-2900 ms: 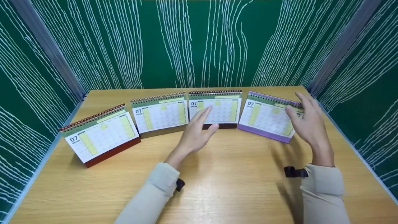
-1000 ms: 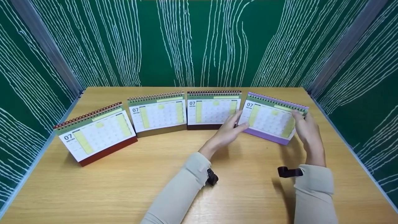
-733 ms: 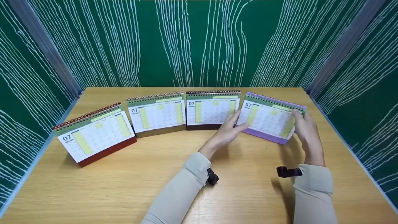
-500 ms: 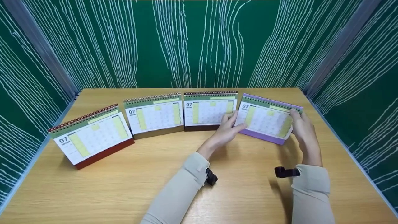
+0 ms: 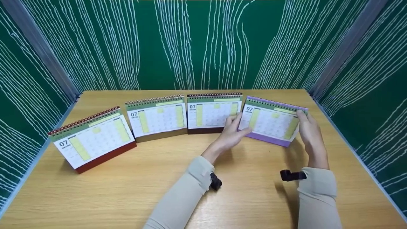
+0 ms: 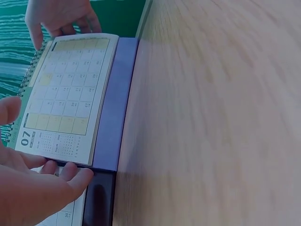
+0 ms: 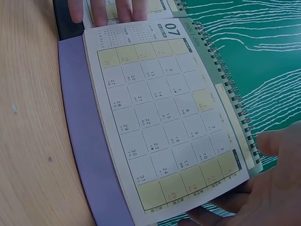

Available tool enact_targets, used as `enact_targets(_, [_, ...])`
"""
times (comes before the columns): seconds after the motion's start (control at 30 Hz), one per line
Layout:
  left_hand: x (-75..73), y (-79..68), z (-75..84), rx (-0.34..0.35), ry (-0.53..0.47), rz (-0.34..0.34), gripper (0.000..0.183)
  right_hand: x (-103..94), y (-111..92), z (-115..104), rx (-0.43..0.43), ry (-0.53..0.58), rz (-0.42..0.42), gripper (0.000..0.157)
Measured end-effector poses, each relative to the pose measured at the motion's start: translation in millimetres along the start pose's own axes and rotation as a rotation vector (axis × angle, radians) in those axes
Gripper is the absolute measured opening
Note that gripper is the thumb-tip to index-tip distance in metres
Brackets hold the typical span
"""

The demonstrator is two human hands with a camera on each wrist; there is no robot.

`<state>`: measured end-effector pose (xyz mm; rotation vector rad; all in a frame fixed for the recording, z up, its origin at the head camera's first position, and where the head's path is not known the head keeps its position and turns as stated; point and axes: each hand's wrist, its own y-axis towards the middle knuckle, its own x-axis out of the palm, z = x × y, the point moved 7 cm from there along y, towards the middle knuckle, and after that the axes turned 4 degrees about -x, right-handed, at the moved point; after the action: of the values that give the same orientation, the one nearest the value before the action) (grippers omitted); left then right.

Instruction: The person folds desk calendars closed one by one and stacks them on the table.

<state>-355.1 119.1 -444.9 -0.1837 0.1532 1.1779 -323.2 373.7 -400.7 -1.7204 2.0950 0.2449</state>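
Observation:
The purple-based desk calendar [image 5: 272, 119] stands tilted on the table at the right end of a curved row. At its left edge, my left hand [image 5: 227, 133] touches it with fingertips and thumb, partly in front of the dark-brown-based desk calendar [image 5: 216, 114]. My right hand [image 5: 311, 132] holds its right edge: the thumb lies near the upper corner, and the other fingers go partly out of sight behind it. In the right wrist view, the July page of the purple calendar [image 7: 160, 113] fills the middle, with fingers of the left hand [image 7: 113, 7] at its far edge.
Further left in the row stand a brown-based desk calendar [image 5: 157, 117] and a red-based desk calendar [image 5: 92, 140]. The wooden table [image 5: 127, 190] is walled by green panels [image 5: 219, 44] with white wavy lines. Black wrist cameras [image 5: 216, 182] sit at both cuffs.
My left hand has moved right from the dark-brown calendar to the purple calendar's left edge. My right hand has come down onto its right edge. The purple calendar has shifted slightly left.

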Motion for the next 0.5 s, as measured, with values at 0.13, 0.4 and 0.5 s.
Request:
enact_targets(0.13, [0.9, -1.1, 1.4, 0.003, 0.008, 0.003, 0.085, 1.1, 1.6, 0.4, 0.004, 0.045, 0.009, 0.083])
enact_targets(0.4, [1.1, -3.0, 2.3, 0.026, 0.050, -0.006, 0.089, 2.8, 4.3, -6.0, -0.038, 0.148, 0.073, 0.080])
enact_targets(0.5, [1.4, -2.5, 2.3, 0.030, 0.057, -0.005, 0.089, 2.5, 4.6, -9.1, -0.050, 0.182, 0.084, 0.079])
